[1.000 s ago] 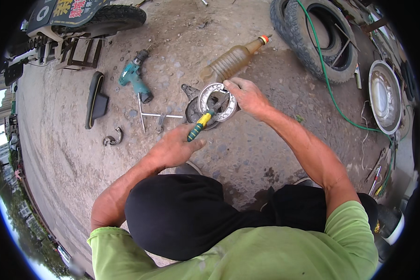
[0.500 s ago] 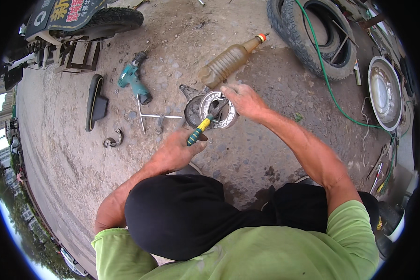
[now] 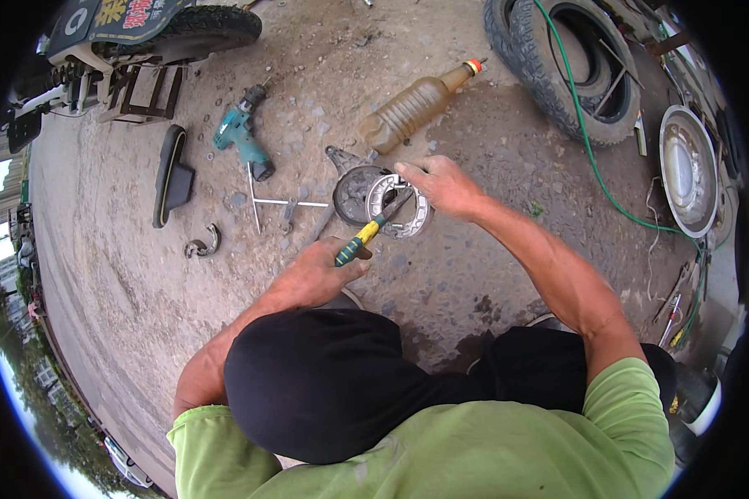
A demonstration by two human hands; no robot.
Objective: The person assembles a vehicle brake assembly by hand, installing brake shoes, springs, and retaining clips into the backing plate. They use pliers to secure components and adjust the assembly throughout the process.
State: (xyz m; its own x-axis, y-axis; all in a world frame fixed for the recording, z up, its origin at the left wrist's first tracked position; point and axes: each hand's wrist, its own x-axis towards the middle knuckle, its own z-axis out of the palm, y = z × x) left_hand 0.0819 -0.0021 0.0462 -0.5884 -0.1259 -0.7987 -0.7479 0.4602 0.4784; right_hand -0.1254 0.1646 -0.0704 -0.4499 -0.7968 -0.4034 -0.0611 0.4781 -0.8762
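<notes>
In my left hand (image 3: 318,270) is a pair of pliers (image 3: 366,236) with yellow and dark green grips. Its dark jaws reach into the ring of silver brake shoes (image 3: 423,218). My right hand (image 3: 443,185) pinches the far right edge of that ring, fingers closed on it. Just left of the ring, and partly under it, lies a round dark brake plate (image 3: 351,198) with a metal arm pointing away from me. What the pliers' tips grip inside the ring is too small to make out.
A teal cordless drill (image 3: 241,141), a T-handle wrench (image 3: 291,203) and a loose curved brake shoe (image 3: 204,243) lie to the left. Beyond my hands is a plastic bottle (image 3: 416,112) of brownish liquid. Tyres (image 3: 533,75), a green hose (image 3: 587,150) and a metal basin (image 3: 667,170) are at right.
The pliers and the ring have shifted slightly, and more of the brake plate shows beside the ring. Both hands keep their hold. The whole view has moved a little.
</notes>
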